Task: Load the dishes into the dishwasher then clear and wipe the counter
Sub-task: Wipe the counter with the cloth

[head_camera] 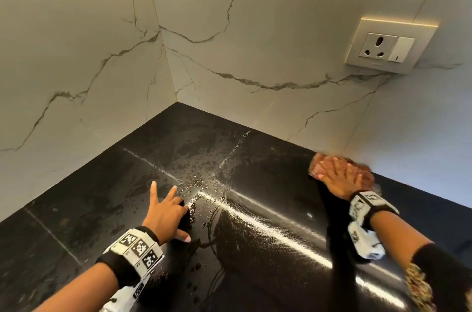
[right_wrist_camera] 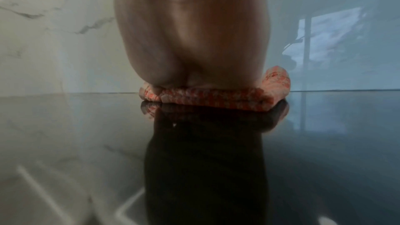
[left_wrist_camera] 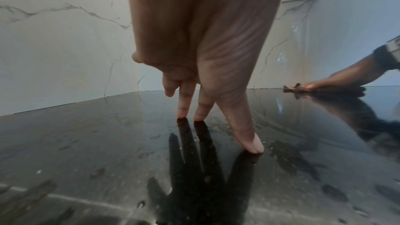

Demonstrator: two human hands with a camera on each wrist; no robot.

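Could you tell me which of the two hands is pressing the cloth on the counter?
The right hand, flat on the orange cloth by the back wall; the left hand rests bare fingertips on the wet counter.

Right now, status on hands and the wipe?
Right hand flat on cloth, at the wall. Left hand fingertips braced on wet counter. Nothing in the way.
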